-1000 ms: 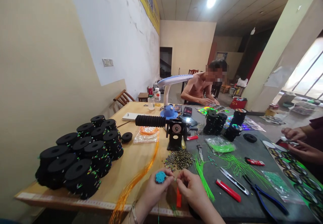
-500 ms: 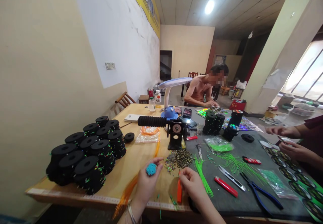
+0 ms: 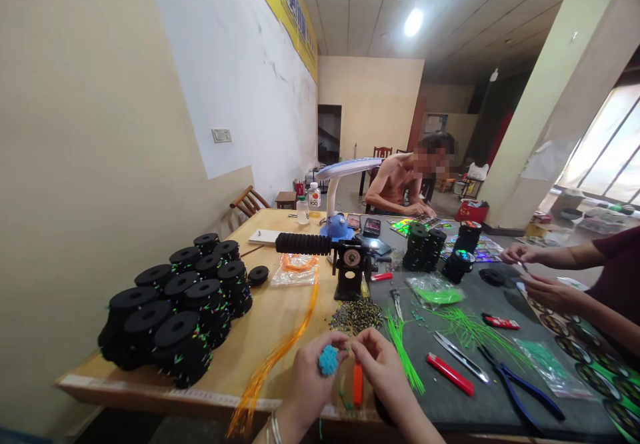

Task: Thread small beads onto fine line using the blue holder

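Note:
My left hand [image 3: 306,379] is closed, thumb and index finger pinched together just in front of the bead pile. A bumpy bright-blue cluster [image 3: 328,360] sits against its fingers; how it is attached does not show. Close beside it, my right hand [image 3: 384,368] also pinches, its fingertips almost meeting the left ones. Whatever lies between the fingertips is too small to make out. An orange stick-like piece [image 3: 357,385] is partly covered by my right hand, near the table's front edge. Behind both hands lies a heap of small dark and gold beads [image 3: 361,313].
Stacked black foam spools [image 3: 175,331] crowd the left side. Orange strands [image 3: 280,345] run to the front edge. A black-handled winder [image 3: 349,267] stands mid-table. Rightward lie green strands [image 3: 404,357], a red lighter [image 3: 450,374], and blue pliers [image 3: 523,384]. Two people work nearby.
My left hand has moved right with the blue cluster, and its fingertips now come close to my right hand's. A person's hands at the right have shifted left and up.

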Motion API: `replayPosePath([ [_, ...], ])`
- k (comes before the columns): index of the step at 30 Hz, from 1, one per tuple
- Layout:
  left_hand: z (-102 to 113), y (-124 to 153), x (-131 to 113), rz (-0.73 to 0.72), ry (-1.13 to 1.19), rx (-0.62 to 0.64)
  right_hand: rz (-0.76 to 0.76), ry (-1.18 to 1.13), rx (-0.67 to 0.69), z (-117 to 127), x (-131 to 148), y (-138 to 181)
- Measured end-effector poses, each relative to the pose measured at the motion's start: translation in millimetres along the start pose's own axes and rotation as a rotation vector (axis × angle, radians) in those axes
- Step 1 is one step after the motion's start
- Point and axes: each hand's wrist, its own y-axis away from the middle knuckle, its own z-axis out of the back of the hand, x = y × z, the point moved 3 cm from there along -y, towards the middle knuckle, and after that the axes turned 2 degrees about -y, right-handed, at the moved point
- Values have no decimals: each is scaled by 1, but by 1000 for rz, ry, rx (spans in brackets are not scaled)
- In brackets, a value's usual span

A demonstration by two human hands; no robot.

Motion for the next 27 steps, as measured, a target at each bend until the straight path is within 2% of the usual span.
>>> replayPosePath([
  [3, 6, -1, 6, 112, 174, -76, 65, 13, 2, 0, 5, 1],
  [6, 10, -2, 8, 179, 284, -100, -2, -18, 140, -9, 3, 2],
  [8, 12, -2, 9, 225, 315, -114, -53, -24, 178, -13, 0, 2],
  [10, 13, -1, 10, 285, 329, -117, -48, 45, 153, -14, -1, 2],
  [13, 11, 2, 12, 342, 329, -59, 73, 233, 100, -10, 4, 3],
  [18, 10, 2, 12, 249, 229, 7, 177, 428, 107, -6, 20, 8],
  [23, 15, 0, 7, 153, 60, 69, 222, 478, 82, 1, 28, 9],
  [27, 19, 0, 7, 186, 66, -10, 204, 442, 7, 15, 24, 6],
])
